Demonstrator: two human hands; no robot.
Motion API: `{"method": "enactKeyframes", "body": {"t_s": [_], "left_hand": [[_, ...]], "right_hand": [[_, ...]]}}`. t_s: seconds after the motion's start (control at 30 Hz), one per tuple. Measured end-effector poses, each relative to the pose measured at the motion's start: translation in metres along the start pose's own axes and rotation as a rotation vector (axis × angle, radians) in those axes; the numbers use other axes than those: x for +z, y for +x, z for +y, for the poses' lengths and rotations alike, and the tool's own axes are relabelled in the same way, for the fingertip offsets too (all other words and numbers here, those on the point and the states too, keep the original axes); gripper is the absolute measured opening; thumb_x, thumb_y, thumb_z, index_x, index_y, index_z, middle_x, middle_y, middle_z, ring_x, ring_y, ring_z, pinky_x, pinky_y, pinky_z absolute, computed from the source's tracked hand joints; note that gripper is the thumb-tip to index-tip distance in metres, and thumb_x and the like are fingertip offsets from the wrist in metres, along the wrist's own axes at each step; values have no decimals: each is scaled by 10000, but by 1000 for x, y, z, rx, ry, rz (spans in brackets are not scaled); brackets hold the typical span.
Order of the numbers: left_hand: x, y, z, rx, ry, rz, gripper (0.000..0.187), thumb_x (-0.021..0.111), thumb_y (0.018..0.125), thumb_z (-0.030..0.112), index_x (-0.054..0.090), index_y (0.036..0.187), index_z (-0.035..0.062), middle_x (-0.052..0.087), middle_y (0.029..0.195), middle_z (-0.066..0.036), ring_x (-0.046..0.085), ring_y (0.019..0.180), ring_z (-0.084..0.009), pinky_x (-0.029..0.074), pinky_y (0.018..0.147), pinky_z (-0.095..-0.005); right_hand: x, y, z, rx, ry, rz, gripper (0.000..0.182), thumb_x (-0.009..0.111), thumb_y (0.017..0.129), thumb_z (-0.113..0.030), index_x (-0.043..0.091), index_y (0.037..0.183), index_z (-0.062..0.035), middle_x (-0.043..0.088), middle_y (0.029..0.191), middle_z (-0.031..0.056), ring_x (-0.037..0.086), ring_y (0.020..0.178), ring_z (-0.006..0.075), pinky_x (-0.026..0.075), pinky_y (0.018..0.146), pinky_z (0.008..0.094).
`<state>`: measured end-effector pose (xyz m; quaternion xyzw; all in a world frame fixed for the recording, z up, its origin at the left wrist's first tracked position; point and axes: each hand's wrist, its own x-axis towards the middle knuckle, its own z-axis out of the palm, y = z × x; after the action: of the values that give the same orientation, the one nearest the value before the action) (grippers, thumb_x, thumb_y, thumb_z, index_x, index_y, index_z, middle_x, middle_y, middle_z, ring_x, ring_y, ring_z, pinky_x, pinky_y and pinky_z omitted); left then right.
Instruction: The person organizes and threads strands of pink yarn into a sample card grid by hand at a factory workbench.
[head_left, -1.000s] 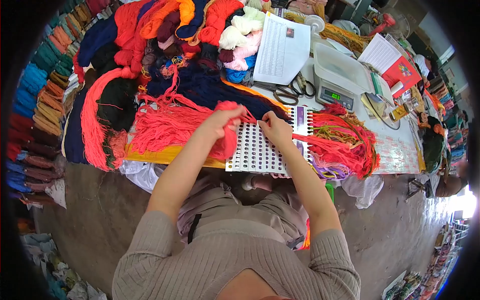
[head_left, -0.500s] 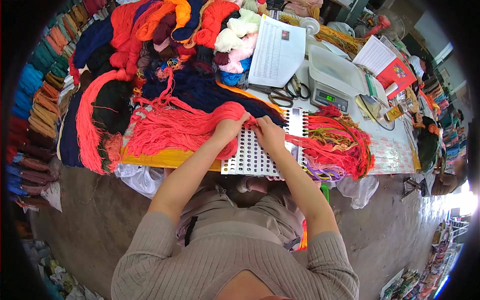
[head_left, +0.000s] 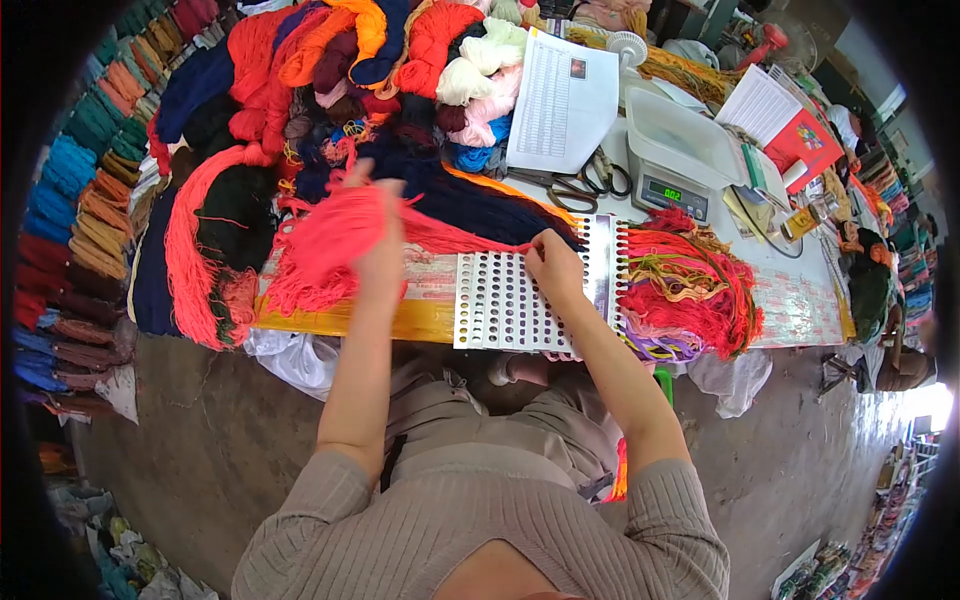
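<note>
A bundle of coral-pink yarn (head_left: 330, 235) stretches across the table to a white perforated card (head_left: 490, 300) in front of me. My right hand (head_left: 553, 268) is closed over the card's upper part, pinching the narrow end of the coral yarn. To the left, my left hand (head_left: 378, 235) is raised among the coral strands, its fingers smeared by motion. The yarn around it is blurred too. Right of the card's row of holes lies a mixed bunch of red, green and purple yarn (head_left: 690, 290). Dark navy yarn (head_left: 420, 190) lies just behind the coral strands.
Scissors (head_left: 590, 185) lie behind the card, beside a printed sheet (head_left: 562, 105). A digital scale (head_left: 672, 200) carries a clear plastic tub (head_left: 680, 135). Heaped skeins (head_left: 430, 50) fill the back left. A red booklet (head_left: 805, 150) is farther right.
My left hand has moved left and up, away from my right hand, and the coral yarn there is now spread and blurred. My right hand stays near the card's top.
</note>
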<state>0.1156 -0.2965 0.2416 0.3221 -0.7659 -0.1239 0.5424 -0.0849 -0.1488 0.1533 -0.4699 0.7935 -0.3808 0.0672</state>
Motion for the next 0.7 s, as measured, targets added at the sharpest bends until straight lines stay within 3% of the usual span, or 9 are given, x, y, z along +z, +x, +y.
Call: {"method": "enactKeyframes", "body": {"t_s": [0.03, 0.07, 0.1, 0.2, 0.23, 0.33, 0.47, 0.53, 0.7], "left_hand": [[23, -15, 15, -182, -234, -103, 472, 613, 846, 144, 452, 1272, 20, 485, 1255, -135, 472, 1114, -194, 399, 918, -308], [42, -31, 18, -32, -113, -163, 645, 643, 814, 142, 331, 1369, 39, 553, 1130, -116, 525, 992, -176, 416, 877, -305], [49, -42, 33, -351, -470, -448, 744, 656, 787, 88, 258, 1415, 70, 606, 958, -79, 558, 859, -155, 439, 825, -304], [98, -74, 10, -271, -246, -676, 924, 670, 715, -31, 142, 1455, 134, 615, 816, -38, 575, 771, -168, 462, 757, -301], [97, -71, 12, -379, -327, -730, 854, 630, 750, -17, 173, 1451, 149, 604, 804, -44, 575, 764, -179, 459, 767, -319], [87, -63, -3, -263, -205, -667, 731, 560, 805, 26, 229, 1440, 172, 585, 759, -38, 566, 735, -158, 459, 745, -306], [56, -45, -7, -233, -290, -594, 746, 560, 796, -11, 227, 1440, 169, 598, 867, -74, 574, 787, -147, 477, 741, -294], [63, -54, 2, -388, -543, -521, 753, 556, 798, -43, 224, 1440, 170, 603, 931, -101, 584, 831, -163, 487, 765, -297], [99, -80, -1, -229, -246, -744, 711, 569, 803, 15, 269, 1426, 182, 581, 979, -140, 571, 888, -234, 445, 819, -341]], "right_hand": [[0, 0, 1, 29, 24, 20, 127, 579, 789, -156, 542, 846, -49, 609, 767, 143, 596, 692, 321, 460, 621, 410], [0, 0, 1, 57, 48, 39, 133, 593, 775, -127, 540, 843, -26, 602, 737, 143, 594, 673, 296, 458, 625, 386], [-1, 1, 0, 56, 43, 43, 144, 593, 765, -109, 519, 827, -3, 599, 737, 156, 589, 677, 293, 455, 627, 379], [1, 1, 1, 96, 69, 60, 147, 589, 755, -103, 510, 836, -9, 598, 745, 164, 588, 683, 310, 454, 626, 376], [-2, 0, -1, 98, 48, 43, 154, 586, 759, -138, 525, 853, -33, 606, 751, 147, 596, 694, 306, 460, 636, 381], [-6, -1, -6, 55, -60, -86, 243, 604, 758, -251, 542, 925, -86, 611, 791, 85, 614, 719, 269, 468, 634, 375], [-3, -3, -12, -138, -193, -61, 375, 636, 741, -334, 516, 986, -77, 576, 924, 110, 610, 760, 310, 472, 639, 421], [0, -2, -11, -135, -192, -56, 374, 635, 738, -336, 518, 981, -77, 575, 907, 109, 611, 752, 309, 471, 634, 424], [-1, -2, -12, -118, -207, -59, 369, 633, 729, -334, 519, 974, -82, 575, 909, 103, 612, 746, 309, 471, 631, 421]]}}
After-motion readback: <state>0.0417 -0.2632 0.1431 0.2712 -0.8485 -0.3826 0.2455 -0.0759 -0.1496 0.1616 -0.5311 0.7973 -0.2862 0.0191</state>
